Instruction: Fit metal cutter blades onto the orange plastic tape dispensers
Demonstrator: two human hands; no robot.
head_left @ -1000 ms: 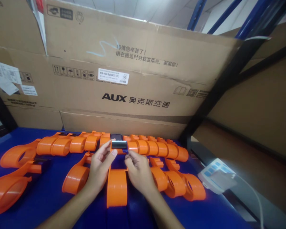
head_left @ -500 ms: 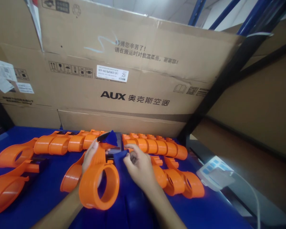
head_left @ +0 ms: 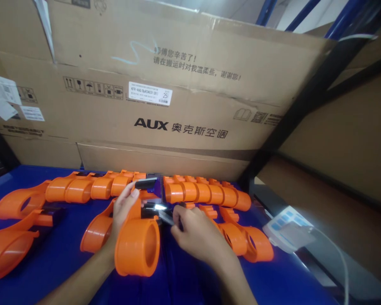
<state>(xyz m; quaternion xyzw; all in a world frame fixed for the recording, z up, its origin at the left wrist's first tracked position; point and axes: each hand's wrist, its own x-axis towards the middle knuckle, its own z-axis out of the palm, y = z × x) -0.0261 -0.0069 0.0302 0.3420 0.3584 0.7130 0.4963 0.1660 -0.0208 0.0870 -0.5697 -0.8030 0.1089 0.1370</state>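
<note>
My left hand (head_left: 125, 207) is closed around an orange tape dispenser (head_left: 135, 250), whose open ring faces down toward me. At its upper end are a black toothed cutter (head_left: 146, 183) and a blue flap (head_left: 158, 190). My right hand (head_left: 195, 231) is closed, thumb and fingers pinching a dark, shiny strip (head_left: 167, 216) beside the dispenser; glare and blur hide what it is exactly. Another orange dispenser (head_left: 97, 231) lies just left of my left hand. More orange dispensers (head_left: 235, 237) lie beyond and right of my right hand.
Rows of orange dispensers (head_left: 78, 189) line the back of the blue tabletop (head_left: 73, 258). A cardboard panel (head_left: 190, 97) stands behind them. At right are a dark metal post (head_left: 282, 123) and a white device (head_left: 288, 228) with a cable.
The dispenser in my left hand has turned and shifted slightly right. My right hand has turned and moved slightly right and down; a shiny strip now shows at its fingers, where a blue piece showed before.
</note>
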